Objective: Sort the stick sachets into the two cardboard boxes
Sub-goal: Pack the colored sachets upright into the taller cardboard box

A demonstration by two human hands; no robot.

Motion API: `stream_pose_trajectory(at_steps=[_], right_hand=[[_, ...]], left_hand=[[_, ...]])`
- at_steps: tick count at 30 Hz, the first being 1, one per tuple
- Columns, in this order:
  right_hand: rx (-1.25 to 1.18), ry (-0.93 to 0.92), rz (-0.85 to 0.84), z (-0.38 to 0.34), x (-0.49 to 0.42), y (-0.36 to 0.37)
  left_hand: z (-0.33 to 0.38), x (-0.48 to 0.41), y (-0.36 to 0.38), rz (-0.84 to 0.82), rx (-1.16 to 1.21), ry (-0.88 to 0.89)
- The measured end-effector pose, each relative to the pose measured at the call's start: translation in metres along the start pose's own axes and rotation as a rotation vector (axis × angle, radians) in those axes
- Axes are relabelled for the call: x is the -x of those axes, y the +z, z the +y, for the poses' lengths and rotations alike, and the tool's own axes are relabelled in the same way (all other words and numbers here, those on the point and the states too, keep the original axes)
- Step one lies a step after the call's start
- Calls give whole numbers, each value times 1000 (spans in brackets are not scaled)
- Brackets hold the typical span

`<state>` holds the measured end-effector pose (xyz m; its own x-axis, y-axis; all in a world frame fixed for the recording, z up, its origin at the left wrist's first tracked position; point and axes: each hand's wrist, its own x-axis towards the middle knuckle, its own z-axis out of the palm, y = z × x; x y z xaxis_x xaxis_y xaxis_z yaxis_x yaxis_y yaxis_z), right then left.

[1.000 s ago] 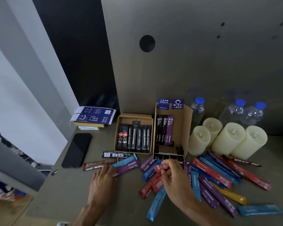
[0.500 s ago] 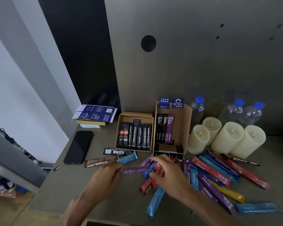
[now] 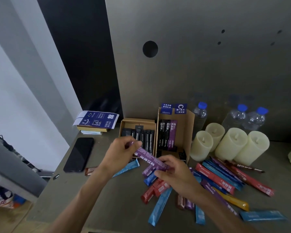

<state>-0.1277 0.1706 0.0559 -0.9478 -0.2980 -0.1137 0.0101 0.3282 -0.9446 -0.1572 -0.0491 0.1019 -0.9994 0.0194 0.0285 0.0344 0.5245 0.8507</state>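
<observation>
So the person had one purple sachet (image 3: 149,158) lifted off the table (image 3: 107,207) and stretched between both hands. The left hand (image 3: 119,153) had its fingers curled round the far end and the right hand (image 3: 173,172) pinched the near end, so both were grasping it and neither was loose. My guess is the two-handed hold was to flatten it and read the print before choosing a box, since the printed side faced up. It hung just in front of the left box (image 3: 138,121), partly covering the row of dark sticks in there, with the right box (image 3: 186,128) right beside it. The right box already had a purple stick (image 3: 172,135) lined up next to a few black ones, so that looked like the likelier home, but that's just my read. Both boxes sat against the back panel with their open tops up, handy for laying sticks in lengthwise. The loose sachets (image 3: 215,177) lay scattered under and to the right of the hands, red, blue, purple and one yellow, so there was plenty left to sort. Some candles (image 3: 230,145), water bottles (image 3: 235,116) and a phone (image 3: 79,154) sat off to the sides of the working spot.
</observation>
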Motion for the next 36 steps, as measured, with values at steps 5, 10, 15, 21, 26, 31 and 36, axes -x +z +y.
stream_pose_trajectory(at_steps=[5,10,15,21,26,31,36], right_hand=[[-42,-15,17,-4,3,-7],[-403,216,-93,-10,7,-14],[-138,87,-57,-11,7,-20],[-208,104,85,-3,3,-24],[-290,80,156,0,1,-29],[-284,109,197,12,0,-40],[-33,147,483,41,-2,-55]], left_hand=[[14,-3,4,-65,242,-85],[17,-10,8,-151,263,-76],[19,-20,15,-70,246,-76],[29,-20,27,-138,378,-128],[32,-10,54,-271,270,-82],[34,-12,79,-328,227,-107],[31,-38,102,-221,84,-109]])
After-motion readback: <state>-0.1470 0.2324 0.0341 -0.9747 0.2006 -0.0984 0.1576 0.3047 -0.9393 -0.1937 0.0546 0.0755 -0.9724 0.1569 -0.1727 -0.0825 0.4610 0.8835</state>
